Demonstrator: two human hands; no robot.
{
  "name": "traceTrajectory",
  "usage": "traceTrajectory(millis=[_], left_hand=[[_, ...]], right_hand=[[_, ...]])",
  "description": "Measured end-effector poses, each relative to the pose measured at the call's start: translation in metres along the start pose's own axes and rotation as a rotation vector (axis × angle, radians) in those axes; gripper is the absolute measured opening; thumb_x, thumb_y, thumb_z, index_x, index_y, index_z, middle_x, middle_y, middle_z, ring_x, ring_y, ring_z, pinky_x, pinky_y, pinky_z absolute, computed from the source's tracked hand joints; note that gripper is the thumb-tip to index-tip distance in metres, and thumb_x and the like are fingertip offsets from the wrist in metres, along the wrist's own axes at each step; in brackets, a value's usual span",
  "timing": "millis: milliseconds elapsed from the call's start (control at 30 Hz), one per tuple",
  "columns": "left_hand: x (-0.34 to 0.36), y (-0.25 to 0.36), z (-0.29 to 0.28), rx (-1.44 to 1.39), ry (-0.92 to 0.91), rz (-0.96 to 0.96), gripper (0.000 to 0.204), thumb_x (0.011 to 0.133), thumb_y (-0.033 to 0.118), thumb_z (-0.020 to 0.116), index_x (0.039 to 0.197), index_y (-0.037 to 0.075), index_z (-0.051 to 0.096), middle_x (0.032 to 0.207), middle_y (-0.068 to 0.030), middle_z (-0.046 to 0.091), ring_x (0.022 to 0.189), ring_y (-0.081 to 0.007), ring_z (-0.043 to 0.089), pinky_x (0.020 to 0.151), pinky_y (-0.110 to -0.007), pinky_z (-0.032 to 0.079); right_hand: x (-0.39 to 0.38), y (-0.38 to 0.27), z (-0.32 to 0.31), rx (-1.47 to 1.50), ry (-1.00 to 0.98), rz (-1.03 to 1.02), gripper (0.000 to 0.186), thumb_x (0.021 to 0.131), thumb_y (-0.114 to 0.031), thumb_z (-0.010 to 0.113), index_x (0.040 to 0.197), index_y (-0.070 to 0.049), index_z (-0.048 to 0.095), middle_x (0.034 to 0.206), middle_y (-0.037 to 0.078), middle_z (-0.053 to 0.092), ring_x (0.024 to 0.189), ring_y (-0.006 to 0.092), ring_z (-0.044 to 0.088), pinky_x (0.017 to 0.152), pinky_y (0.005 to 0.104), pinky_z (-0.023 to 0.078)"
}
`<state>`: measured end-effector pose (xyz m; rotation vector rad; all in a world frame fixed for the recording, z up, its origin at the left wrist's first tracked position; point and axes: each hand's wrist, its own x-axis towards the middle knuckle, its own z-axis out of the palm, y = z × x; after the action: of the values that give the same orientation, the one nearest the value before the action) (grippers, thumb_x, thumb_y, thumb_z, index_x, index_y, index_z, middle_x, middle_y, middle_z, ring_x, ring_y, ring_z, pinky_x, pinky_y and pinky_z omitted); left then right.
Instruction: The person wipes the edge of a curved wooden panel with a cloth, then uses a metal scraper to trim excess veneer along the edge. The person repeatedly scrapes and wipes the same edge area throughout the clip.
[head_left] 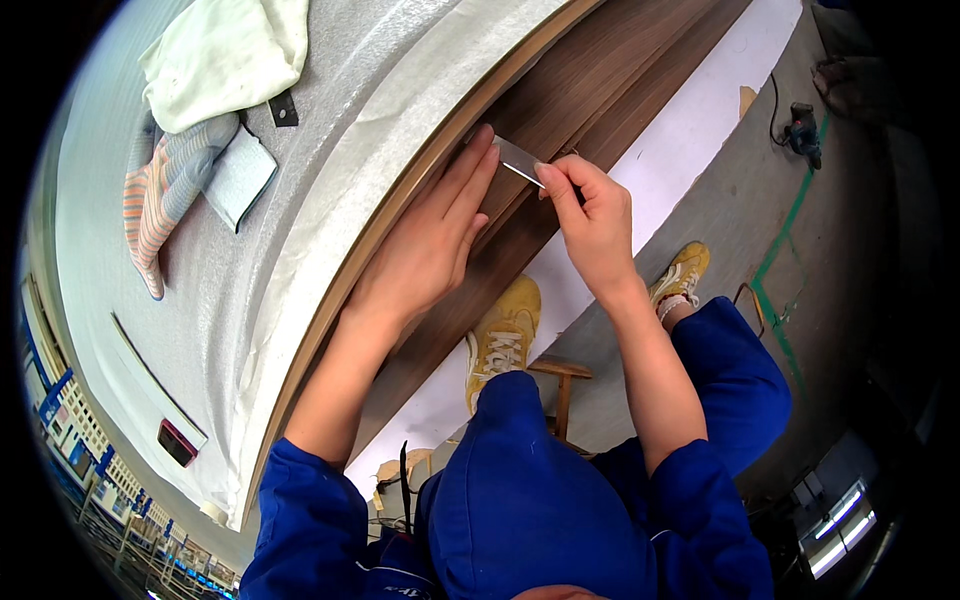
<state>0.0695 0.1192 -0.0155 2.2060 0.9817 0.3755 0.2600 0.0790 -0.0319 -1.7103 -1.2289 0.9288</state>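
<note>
Pinched between the thumb and fingers of my right hand is a flat metal blade, a thin bright strip with a dark part beneath my fingers. It slants across a dark brown wood-grain panel. My left hand lies flat with its fingers stretched out along the inside of the brown edge. Its fingertips are at the far end of the blade, and I cannot tell whether they press on it. The blade's far tip is partly hidden by those fingers.
To the left, a foam-covered surface carries a pale cloth, striped fabric, a folded light-blue cloth and a dark red-edged device. A white board runs beside the panel. On the floor are a corded power tool and a wooden stool.
</note>
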Motion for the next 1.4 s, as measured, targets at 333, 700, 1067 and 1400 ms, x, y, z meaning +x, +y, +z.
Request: traceTrajectory(millis=[333,700,1067,1400], left_hand=[[-0.015,0.001,-0.004,0.042,-0.019,-0.032,0.061,0.091,0.004,0.055,0.149,0.005,0.037,0.158,-0.0134,0.031,0.143,-0.0347,0.033,0.118,-0.043,0.027],[-0.026,0.000,-0.007,0.075,-0.030,-0.048,0.060,0.092,0.005,0.054,0.150,0.005,0.037,0.158,-0.0131,0.031,0.142,-0.0348,0.035,0.118,-0.042,0.027],[-0.033,0.001,-0.008,0.059,-0.032,-0.052,0.059,0.092,0.006,0.054,0.149,0.004,0.038,0.158,-0.0135,0.032,0.142,-0.0349,0.036,0.117,-0.043,0.028],[-0.041,-0.002,-0.008,0.046,-0.033,-0.044,0.058,0.093,0.007,0.054,0.149,0.003,0.038,0.157,-0.0147,0.032,0.142,-0.0352,0.036,0.117,-0.043,0.029]], right_hand=[[-0.010,-0.006,0.008,-0.006,-0.026,-0.031,0.022,0.094,-0.014,0.064,0.080,0.003,0.061,0.069,0.011,0.059,0.061,0.0212,0.055,0.057,0.0329,0.043],[-0.016,-0.005,0.015,-0.007,-0.020,-0.074,0.020,0.093,-0.012,0.064,0.080,0.003,0.060,0.069,0.012,0.057,0.062,0.0239,0.055,0.058,0.0346,0.043],[-0.023,-0.005,0.020,-0.021,-0.024,-0.070,0.020,0.092,-0.012,0.064,0.079,0.003,0.060,0.070,0.013,0.058,0.065,0.0279,0.057,0.060,0.0366,0.044],[-0.031,-0.007,0.025,-0.012,-0.029,-0.071,0.020,0.092,-0.012,0.065,0.078,0.002,0.059,0.070,0.013,0.058,0.066,0.0292,0.057,0.061,0.0374,0.045]])
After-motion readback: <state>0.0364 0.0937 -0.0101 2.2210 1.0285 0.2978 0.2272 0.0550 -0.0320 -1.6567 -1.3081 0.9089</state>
